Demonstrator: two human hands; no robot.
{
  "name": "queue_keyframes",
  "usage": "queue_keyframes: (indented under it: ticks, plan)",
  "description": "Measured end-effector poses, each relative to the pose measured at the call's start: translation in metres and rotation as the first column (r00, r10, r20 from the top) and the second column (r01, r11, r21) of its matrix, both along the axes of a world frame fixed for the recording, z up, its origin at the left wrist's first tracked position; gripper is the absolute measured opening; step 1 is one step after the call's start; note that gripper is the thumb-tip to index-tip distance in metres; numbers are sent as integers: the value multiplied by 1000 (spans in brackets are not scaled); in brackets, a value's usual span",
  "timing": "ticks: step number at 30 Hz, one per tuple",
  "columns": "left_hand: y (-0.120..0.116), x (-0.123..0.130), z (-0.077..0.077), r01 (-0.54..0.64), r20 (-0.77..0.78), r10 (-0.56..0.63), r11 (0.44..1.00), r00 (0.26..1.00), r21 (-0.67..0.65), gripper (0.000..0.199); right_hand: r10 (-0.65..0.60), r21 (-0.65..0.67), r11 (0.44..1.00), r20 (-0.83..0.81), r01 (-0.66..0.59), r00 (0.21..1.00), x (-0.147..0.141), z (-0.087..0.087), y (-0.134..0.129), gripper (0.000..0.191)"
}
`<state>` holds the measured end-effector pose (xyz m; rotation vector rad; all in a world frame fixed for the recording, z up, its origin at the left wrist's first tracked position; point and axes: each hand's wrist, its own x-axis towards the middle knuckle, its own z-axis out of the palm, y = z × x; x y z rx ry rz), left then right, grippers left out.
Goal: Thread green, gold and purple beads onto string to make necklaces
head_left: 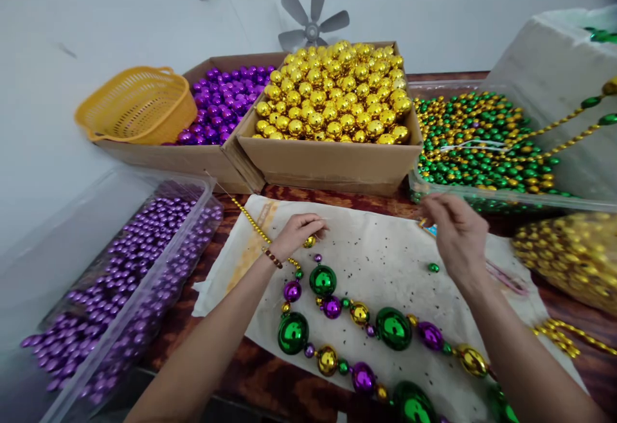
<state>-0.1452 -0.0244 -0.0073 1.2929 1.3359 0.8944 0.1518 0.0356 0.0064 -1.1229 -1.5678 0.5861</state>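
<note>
My left hand (299,233) is closed in a pinch at the upper end of a bead strand (394,328), with a gold bead (309,242) just under its fingertips. The strand runs in two rows of large and small green, purple and gold balls across a white sack (385,249). A thin string of small gold beads (251,220) passes by my left wrist. My right hand (453,230) is raised over the sack's right side, fingers pinched together; what they hold is too small to name. A loose green bead (433,267) lies left of my right wrist.
Cardboard boxes of purple balls (226,101) and gold balls (337,95) stand at the back. Clear tubs hold purple beads (139,249) at left and green-gold beads (482,134) at right. A yellow basket (139,105) sits back left, a bag of gold beads (569,256) right.
</note>
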Motion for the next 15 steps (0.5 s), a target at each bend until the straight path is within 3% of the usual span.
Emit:
queue_keyframes:
  ticks: [1, 3, 5, 7, 10, 13, 15]
  plan:
    - [-2, -3, 1, -33, 15, 33, 999, 999, 19, 28, 65, -9, 998, 227, -64, 972, -2, -7, -2, 17]
    - [-8, -10, 6, -89, 29, 87, 993, 996, 79, 27, 187, -102, 982, 613, -157, 768, -9, -22, -6, 21]
    - [-13, -16, 12, -133, 61, 125, 983, 990, 129, 26, 255, -198, 967, 788, -160, 560, -19, -37, -10, 23]
    - [-17, -22, 17, -174, 115, 159, 976, 981, 129, 25, 270, -230, 963, 830, -140, 488, -27, -47, -12, 21]
    - [-21, -29, 24, -170, 132, 155, 980, 979, 108, 26, 249, -210, 969, 830, -134, 500, -40, -38, -13, 19]
    - [-20, -30, 30, -106, 60, 98, 983, 993, 149, 27, 244, -135, 967, 725, -215, 644, -66, -4, -15, 26]
    - [-19, -29, 33, -71, 8, 70, 984, 997, 162, 28, 339, -81, 927, 596, -365, 728, -91, 22, -17, 35]
